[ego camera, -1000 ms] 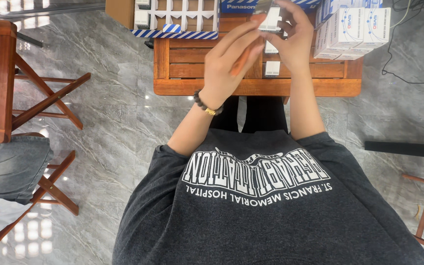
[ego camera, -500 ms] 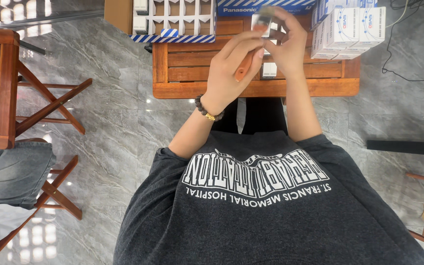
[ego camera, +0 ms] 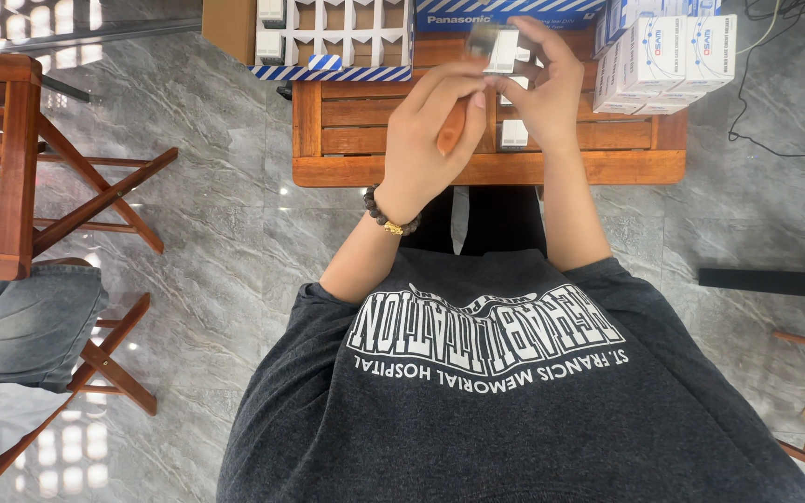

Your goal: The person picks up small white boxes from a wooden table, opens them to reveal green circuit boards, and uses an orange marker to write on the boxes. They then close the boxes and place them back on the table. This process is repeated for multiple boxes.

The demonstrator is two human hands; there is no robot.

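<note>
Over a small wooden table [ego camera: 365,168], my left hand [ego camera: 426,140], with a bead bracelet on the wrist, is closed around an orange-handled tool [ego camera: 449,129]. Its fingertips reach up to a small white part [ego camera: 503,48]. My right hand [ego camera: 542,88] grips that part from the right and holds it above the table's far side. The part is blurred. Another small white part [ego camera: 512,134] lies on the table just below the hands.
A divided cardboard tray [ego camera: 337,42] holding a few white parts sits at the table's far left. Stacked white boxes [ego camera: 668,56] stand at the far right. Wooden folding furniture [ego camera: 11,158] stands at left, a black cable [ego camera: 775,84] at right.
Both hands stay together on the white part, which has shifted slightly. The view has drifted a little.
</note>
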